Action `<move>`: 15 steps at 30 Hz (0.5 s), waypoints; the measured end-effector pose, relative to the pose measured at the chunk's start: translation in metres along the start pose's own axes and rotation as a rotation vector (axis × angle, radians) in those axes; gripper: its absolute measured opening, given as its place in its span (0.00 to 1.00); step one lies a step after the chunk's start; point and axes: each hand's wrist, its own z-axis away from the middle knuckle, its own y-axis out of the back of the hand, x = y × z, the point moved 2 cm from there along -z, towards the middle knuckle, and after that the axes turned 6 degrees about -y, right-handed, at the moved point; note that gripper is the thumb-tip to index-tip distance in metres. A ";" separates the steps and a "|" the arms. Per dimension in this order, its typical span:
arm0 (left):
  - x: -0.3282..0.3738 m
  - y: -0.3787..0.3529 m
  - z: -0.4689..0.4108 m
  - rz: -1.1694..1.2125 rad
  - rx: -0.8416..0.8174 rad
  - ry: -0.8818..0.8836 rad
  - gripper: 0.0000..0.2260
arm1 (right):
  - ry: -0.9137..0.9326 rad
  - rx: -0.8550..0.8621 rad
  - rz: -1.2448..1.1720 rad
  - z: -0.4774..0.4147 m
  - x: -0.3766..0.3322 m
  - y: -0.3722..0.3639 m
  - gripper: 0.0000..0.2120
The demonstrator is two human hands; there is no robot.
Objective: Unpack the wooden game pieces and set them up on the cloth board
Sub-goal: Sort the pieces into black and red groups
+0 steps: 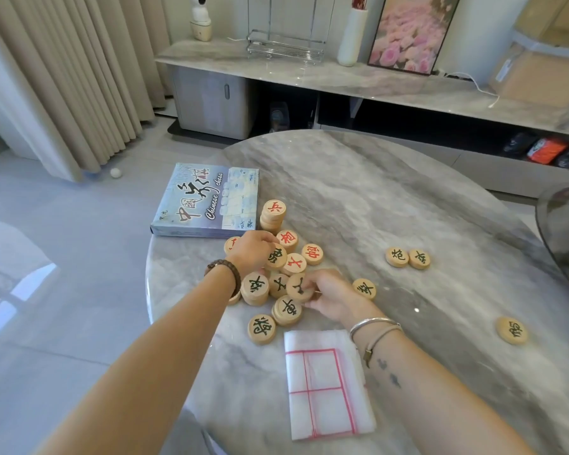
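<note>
Now | left fingers (266,239) grasping piece (275,256) | right fingers (309,284) grasping disc (299,288)

A home living room: pleated curtains (76,87), marble sideboard (309,73) (framed flower picture (411,31) on it).

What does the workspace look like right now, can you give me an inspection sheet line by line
Surface: round marble table, glossy, mostly bare on the far side.
Job's things: wooden game pieces heaped near the left edge, one short stack behind, a few loose ones to the right; cloth board still folded at the near edge.
Clutter: game box, closed, at the table's left edge.
Grippers: left hand on the heap, fingers curled over a piece; right hand pinching a piece at the heap's right side.
Cables: white cable on the far shelf.
Surroundings: curtains, shelf with vase and flower picture.
</note>
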 end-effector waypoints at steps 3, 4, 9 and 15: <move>-0.002 0.004 -0.003 -0.004 0.023 0.009 0.09 | 0.044 0.003 0.028 -0.009 0.002 -0.006 0.08; -0.003 0.006 -0.004 -0.011 0.034 0.011 0.09 | 0.051 0.039 0.031 -0.013 0.002 -0.008 0.07; -0.006 0.010 -0.008 -0.033 0.054 0.004 0.11 | 0.103 0.239 0.213 -0.025 0.009 -0.012 0.10; -0.005 0.003 -0.011 -0.058 0.012 -0.007 0.10 | 0.216 0.358 0.420 -0.024 0.002 -0.007 0.07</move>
